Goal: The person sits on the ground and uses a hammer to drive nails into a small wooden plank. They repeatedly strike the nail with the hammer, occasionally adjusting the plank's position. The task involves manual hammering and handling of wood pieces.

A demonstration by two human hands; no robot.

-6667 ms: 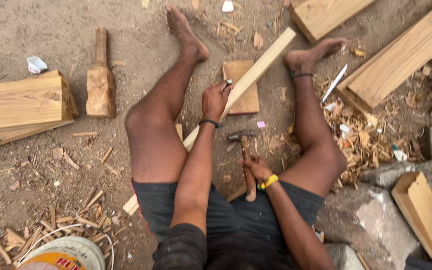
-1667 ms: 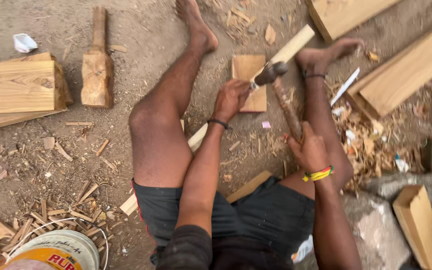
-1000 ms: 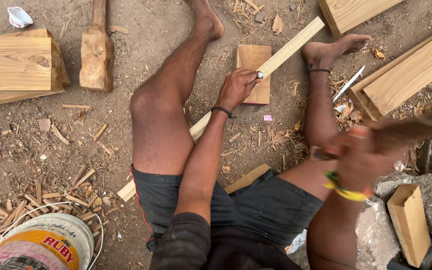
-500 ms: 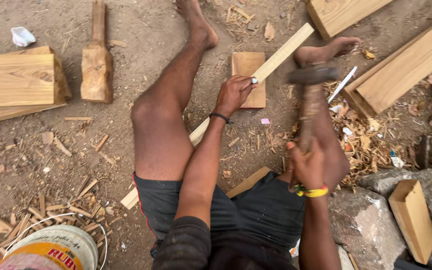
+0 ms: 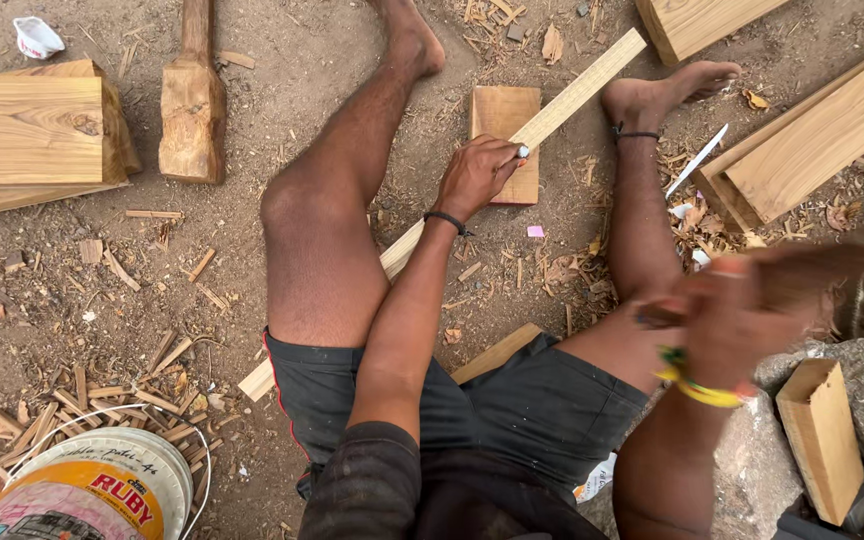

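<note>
Bucket (image 5: 102, 490) sits near left, white and rounded, its contents out of sight, wood offcuts (image 5: 102, 390) strewn just beside it. Centre now: the long wooden strip (image 5: 552, 110) runs diagonally from near left to far right, crossing a small board (image 5: 505, 115), with the left hand (image 5: 477, 175) pinching a small metal chisel (image 5: 522, 152) against it. Right hand (image 5: 727, 320) is a blur, fist clenched around a hammer handle (image 5: 832, 265), near right.

Camera on my head looks steeply down, close over my lap, feet toward twelve o'clock; no second view.
</note>
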